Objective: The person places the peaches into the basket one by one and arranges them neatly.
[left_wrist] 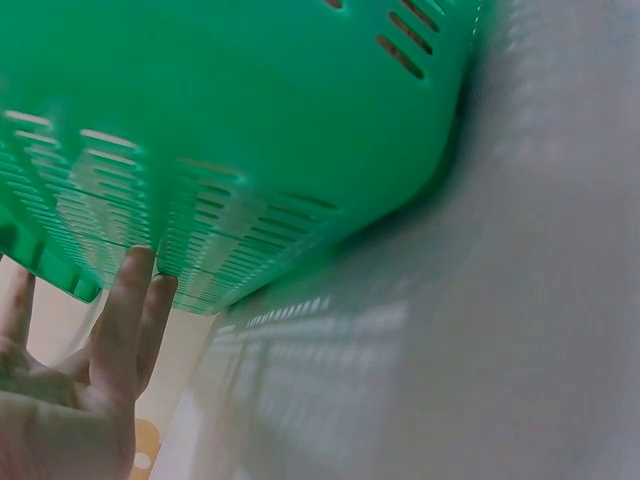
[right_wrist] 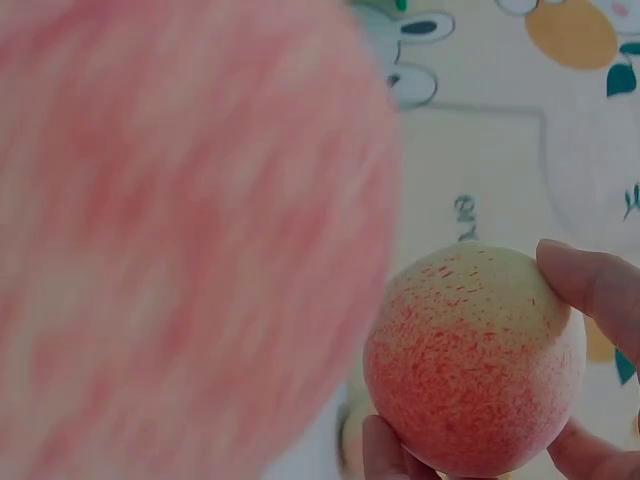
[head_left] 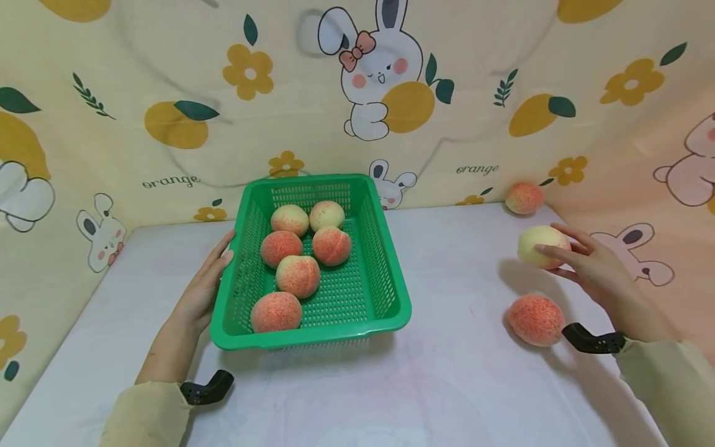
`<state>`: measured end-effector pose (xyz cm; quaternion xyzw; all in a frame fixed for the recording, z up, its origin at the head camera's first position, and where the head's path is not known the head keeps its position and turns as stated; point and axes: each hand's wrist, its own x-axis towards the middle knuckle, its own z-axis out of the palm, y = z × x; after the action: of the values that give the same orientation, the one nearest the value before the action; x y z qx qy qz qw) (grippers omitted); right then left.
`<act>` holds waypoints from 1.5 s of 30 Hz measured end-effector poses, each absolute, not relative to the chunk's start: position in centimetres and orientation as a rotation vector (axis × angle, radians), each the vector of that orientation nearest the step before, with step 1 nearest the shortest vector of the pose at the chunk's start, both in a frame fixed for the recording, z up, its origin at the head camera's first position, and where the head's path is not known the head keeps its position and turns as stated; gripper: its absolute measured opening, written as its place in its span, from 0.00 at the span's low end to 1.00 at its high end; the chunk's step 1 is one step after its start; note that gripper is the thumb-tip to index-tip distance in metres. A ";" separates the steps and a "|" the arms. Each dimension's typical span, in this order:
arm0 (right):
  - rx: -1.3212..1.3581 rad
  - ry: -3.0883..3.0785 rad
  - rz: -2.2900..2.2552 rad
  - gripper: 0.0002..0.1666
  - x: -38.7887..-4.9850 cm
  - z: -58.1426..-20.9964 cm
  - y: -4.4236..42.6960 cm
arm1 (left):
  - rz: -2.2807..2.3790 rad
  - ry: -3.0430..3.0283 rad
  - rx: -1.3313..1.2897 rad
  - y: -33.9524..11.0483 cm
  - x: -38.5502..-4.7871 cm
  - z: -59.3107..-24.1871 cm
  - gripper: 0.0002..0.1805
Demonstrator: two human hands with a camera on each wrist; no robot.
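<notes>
Pale peach is gripped between thumb and fingers of the right hand, held above the right side of the white table, with a redder peach nearer the camera and a rear peach by the printed cloth. Left hand isn't clenched: fingers extended, touching the left side of the green basket, six peaches inside.

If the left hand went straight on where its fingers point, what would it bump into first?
Probably the green basket: the left hand looks right up against its side, though whether every finger touches is hard to tell.
</notes>
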<state>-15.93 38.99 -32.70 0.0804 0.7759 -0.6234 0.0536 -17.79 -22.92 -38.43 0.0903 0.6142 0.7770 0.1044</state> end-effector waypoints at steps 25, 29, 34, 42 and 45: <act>0.025 2.190 -2.037 0.36 -18.3 -30.9 29.6 | 2.278 1.831 0.264 -23.0 -17.8 -38.5 0.31; -0.008 2.208 -2.000 0.36 -18.7 -30.7 28.1 | 2.274 1.835 0.255 -22.9 -17.9 -38.4 0.31; -0.026 2.262 -1.917 0.36 -19.1 -30.6 26.5 | 2.264 1.842 0.253 -22.8 -17.9 -38.5 0.32; -0.077 2.296 -1.851 0.41 -19.7 -30.5 24.5 | 2.252 1.878 0.227 -22.7 -17.9 -38.4 0.32; -0.088 2.311 -1.833 0.41 -19.8 -30.4 23.9 | 2.248 1.891 0.227 -22.7 -17.9 -38.4 0.32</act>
<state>-19.79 23.85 -30.38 -0.0298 0.7796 -0.6184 0.0949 -17.85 -22.74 -38.42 0.0766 0.6388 0.7593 0.0976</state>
